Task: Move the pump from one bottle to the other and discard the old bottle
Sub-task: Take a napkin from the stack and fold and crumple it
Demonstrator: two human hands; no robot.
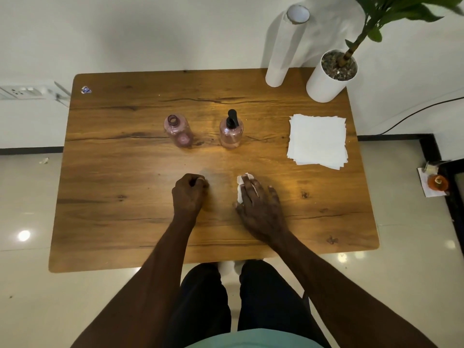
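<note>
While the fingers of the right hand lie flat and slightly spread, they press a crumpled white paper tissue against the wooden table top, with the tissue showing past the fingertips and along the thumb side. The left hand rests just left of centre in the frame with its fingers curled into a loose fist, knuckles on the wood; whether it grips anything cannot be told. Both bare forearms reach in from the lower edge of the frame, above dark trousers and a pale green shirt hem.

Higher in the frame, above the hands, two clear pink plastic bottles stand apart from each other. The open-necked pink bottle, left of centre, has no cap. The pink bottle with the black pump, at centre, carries the black pump head seated in its neck. Neither hand touches either bottle.

At the right of the frame a stack of square white paper sheets lies on the table. In the upper right corner stand a tall white paper roll and a white cylindrical pot with a green plant. A small blue sticker sits at the table's upper left corner.
</note>
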